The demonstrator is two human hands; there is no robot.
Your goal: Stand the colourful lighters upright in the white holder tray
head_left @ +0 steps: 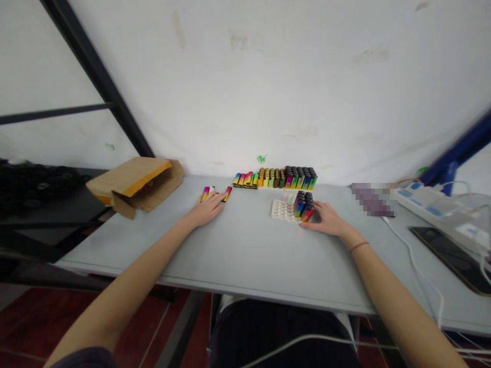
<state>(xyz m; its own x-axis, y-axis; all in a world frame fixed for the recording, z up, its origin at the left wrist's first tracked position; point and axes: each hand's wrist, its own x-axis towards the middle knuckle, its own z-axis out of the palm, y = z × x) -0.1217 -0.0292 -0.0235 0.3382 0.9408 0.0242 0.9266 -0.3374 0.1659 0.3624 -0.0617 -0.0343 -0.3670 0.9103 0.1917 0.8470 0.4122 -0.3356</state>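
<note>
My left hand (pixel 208 209) lies palm down with its fingers stretched over a few small colourful tubes lying on the table; a red and yellow tube (pixel 227 193) shows by its fingertips and a purple and yellow tube (pixel 205 193) behind it. My right hand (pixel 326 220) is wrapped round the right end of a white tray with round holes (pixel 283 210), thumb in front and fingers behind. Several upright colourful tubes with black tops (pixel 302 203) fill the tray's right part. Its left holes show bare. The right fingertips are partly hidden by the tubes.
Along the wall stand upright black-topped tubes (pixel 301 178), yellow-orange tubes (pixel 271 178) and a stack of lying tubes (pixel 245 180). An opened cardboard box (pixel 134 179) is at left. A blurred purple item (pixel 372 199), power strip (pixel 429 202), dark phone (pixel 452 255) and white cable (pixel 414 266) occupy the right.
</note>
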